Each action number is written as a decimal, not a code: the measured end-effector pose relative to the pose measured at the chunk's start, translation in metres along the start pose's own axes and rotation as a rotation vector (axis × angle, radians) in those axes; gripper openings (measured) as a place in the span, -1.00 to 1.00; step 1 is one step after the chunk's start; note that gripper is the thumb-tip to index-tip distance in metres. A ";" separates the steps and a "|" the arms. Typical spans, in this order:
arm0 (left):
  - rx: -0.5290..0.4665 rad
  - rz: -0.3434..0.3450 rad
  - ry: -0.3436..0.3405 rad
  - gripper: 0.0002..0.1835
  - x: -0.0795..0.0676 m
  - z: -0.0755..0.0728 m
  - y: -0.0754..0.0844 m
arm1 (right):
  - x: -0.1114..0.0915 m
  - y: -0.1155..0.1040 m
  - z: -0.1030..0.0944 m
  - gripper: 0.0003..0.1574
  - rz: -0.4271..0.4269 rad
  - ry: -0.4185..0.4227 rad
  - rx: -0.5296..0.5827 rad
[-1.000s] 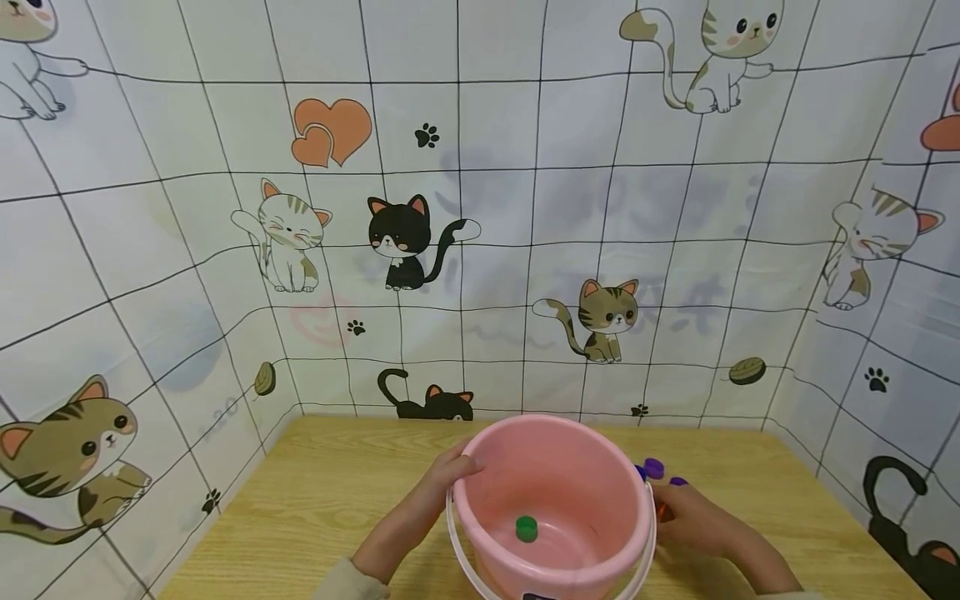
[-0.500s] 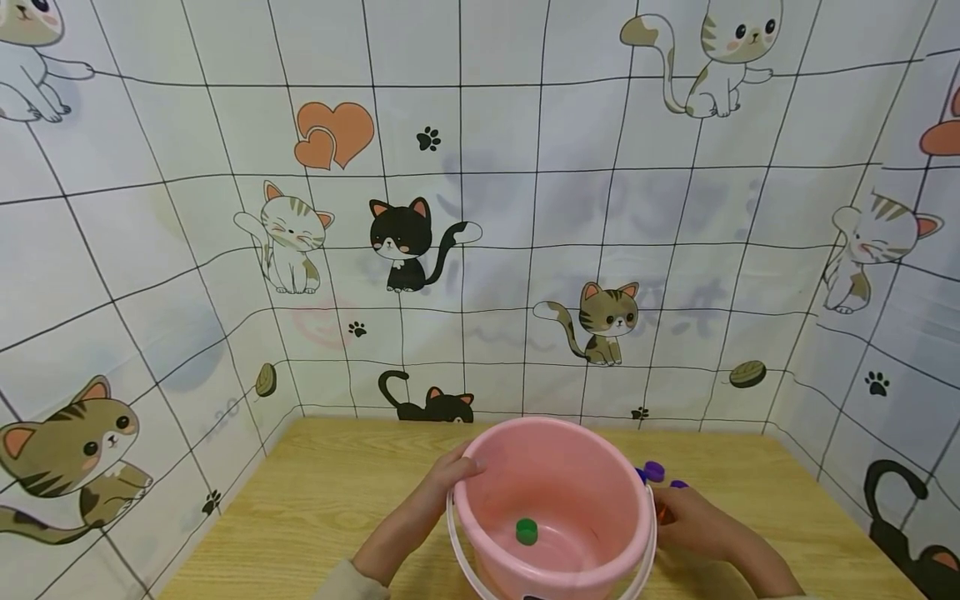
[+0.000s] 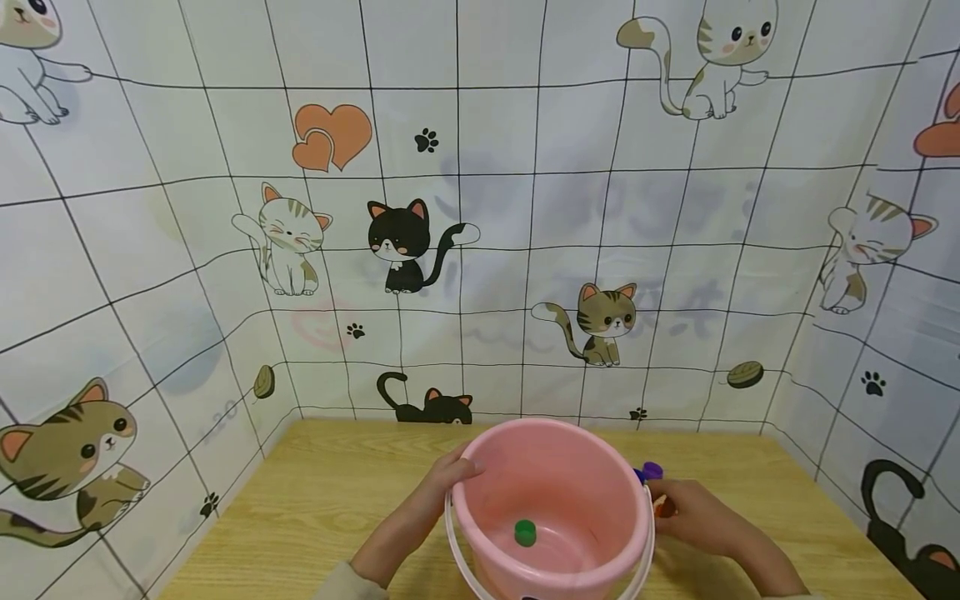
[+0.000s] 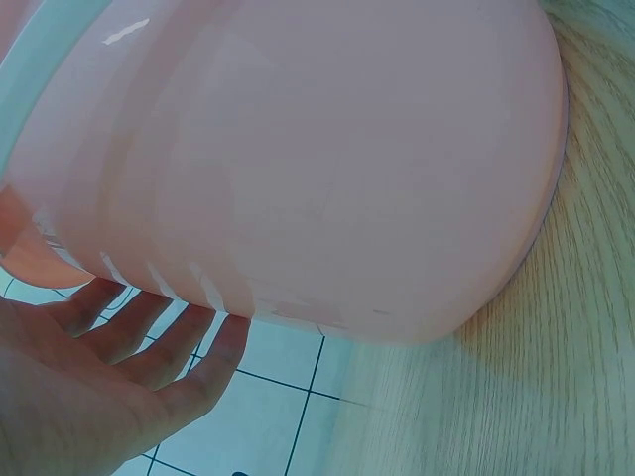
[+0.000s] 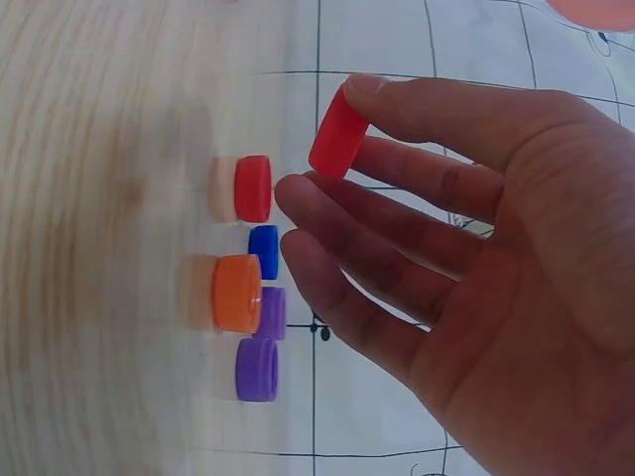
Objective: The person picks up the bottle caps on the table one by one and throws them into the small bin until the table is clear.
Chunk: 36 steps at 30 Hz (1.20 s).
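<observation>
- Head view: at the lower edge, only a sliver of a dark label (image 3: 529, 597) is shown below the pink bucket (image 3: 555, 471); too little is left in frame to be read.
- Faint bluish marks are seen through the cat-printed wall sheet (image 3: 495, 208); they cannot be made out as writing.
- Compared with a second ago, less of the label is shown, and a purple cap seen then just beyond the right hand (image 5: 511, 268) is now lost from the head view.
- The green cap (image 3: 525, 533) is kept inside the bucket, on its floor, as before.
- The bucket's rim is gripped by the left hand (image 3: 447, 482), thumb over the edge, fingers spread along the outer wall.
- A red cap (image 5: 339, 136) is pinched between the right thumb and fingers, above the wooden table (image 3: 352, 500).
- Near it, a second red cap (image 5: 254, 188), a blue cap (image 5: 264, 251), an orange cap (image 5: 236, 294) and two purple caps (image 5: 258, 370) are grouped on the table.
</observation>
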<state>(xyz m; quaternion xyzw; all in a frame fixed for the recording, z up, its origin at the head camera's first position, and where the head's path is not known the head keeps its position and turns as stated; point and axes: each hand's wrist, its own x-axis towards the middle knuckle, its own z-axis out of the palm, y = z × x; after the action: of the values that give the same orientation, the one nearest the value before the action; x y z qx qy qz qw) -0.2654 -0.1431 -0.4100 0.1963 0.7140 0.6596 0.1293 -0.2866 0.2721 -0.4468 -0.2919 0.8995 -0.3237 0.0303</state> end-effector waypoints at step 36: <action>-0.001 -0.025 0.003 -0.32 0.002 0.001 -0.003 | -0.014 -0.073 -0.041 -0.54 -0.103 0.422 -0.144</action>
<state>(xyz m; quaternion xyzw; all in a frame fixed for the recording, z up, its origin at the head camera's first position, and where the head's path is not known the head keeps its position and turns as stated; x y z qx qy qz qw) -0.2668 -0.1418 -0.4133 0.1864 0.7160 0.6587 0.1366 -0.2482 0.2571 -0.3729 -0.2645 0.8906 -0.3139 -0.1960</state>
